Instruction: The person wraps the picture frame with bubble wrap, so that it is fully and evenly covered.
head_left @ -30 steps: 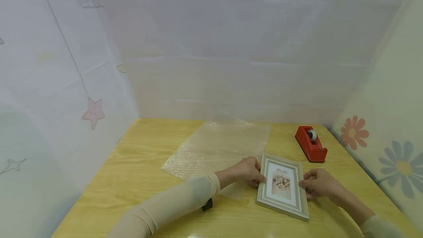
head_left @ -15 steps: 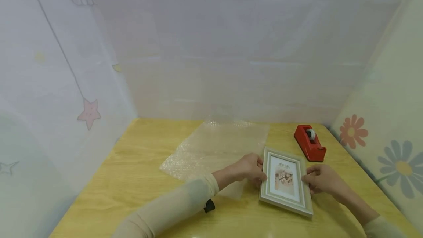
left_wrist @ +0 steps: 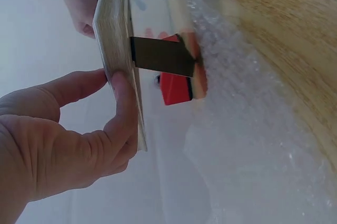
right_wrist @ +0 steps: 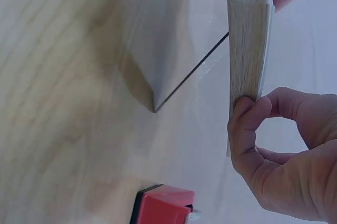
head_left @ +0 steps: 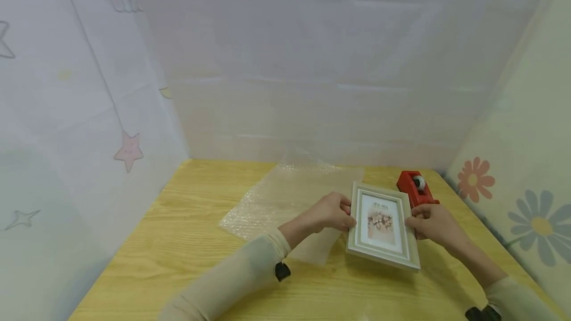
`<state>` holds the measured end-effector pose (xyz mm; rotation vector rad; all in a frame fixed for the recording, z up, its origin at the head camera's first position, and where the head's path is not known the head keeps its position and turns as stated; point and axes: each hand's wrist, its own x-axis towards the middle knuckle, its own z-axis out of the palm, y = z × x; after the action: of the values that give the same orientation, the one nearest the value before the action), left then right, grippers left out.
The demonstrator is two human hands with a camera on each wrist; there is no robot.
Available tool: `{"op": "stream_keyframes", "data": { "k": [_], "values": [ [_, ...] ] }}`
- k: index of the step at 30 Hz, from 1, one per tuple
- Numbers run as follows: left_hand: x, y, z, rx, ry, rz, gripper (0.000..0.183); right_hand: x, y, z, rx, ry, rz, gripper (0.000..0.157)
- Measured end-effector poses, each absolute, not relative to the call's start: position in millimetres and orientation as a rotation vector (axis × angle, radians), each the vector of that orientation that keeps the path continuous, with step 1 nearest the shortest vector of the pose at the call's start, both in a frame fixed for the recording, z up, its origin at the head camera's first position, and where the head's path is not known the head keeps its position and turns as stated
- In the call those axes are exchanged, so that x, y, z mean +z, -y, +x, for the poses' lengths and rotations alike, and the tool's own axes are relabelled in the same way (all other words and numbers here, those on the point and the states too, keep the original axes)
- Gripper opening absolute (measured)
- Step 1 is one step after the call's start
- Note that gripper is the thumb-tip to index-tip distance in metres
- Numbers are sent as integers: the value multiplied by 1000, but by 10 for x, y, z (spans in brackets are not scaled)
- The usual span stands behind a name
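Note:
A pale silver-beige picture frame [head_left: 359, 246], with a floral print behind its white mat, is held up above the wooden table. My left hand [head_left: 332, 213] pinches its left edge between thumb and fingers. On the opposite edge, my right hand [head_left: 433, 224] grips it the same way. The left wrist view shows the thumb on the front of the picture frame [left_wrist: 113, 34] and curled fingers at its side and back. A dark stand leg [left_wrist: 163, 57] juts from its back. In the right wrist view, the fingers of my right hand [right_wrist: 284, 166] curl round the wooden side.
A sheet of clear bubble wrap [head_left: 285, 202] lies flat on the table [head_left: 187, 241], left of and behind the picture frame. The red tape dispenser [head_left: 412, 186] stands at the back right, partly covered by the frame in the head view. Printed cloth walls enclose the table.
Both hands have raised the picture frame off the table and moved it slightly away from me. It now overlaps the tape dispenser in the head view. The bubble wrap has stayed put.

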<state>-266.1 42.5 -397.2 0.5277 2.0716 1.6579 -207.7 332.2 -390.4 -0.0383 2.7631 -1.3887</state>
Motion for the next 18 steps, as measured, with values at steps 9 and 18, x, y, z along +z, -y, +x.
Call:
{"op": "stream_keyframes", "data": {
  "k": [9,18],
  "values": [
    [-3818,-149,-2682,1674,-2195,572,52,-3672,-3054,-2256,-1283,-2851,-140,49],
    [-3755,122,-2738,1675,-2337,613,39,-3626,-2745,-2488,-1264,-2911,-207,45]
  ]
}}
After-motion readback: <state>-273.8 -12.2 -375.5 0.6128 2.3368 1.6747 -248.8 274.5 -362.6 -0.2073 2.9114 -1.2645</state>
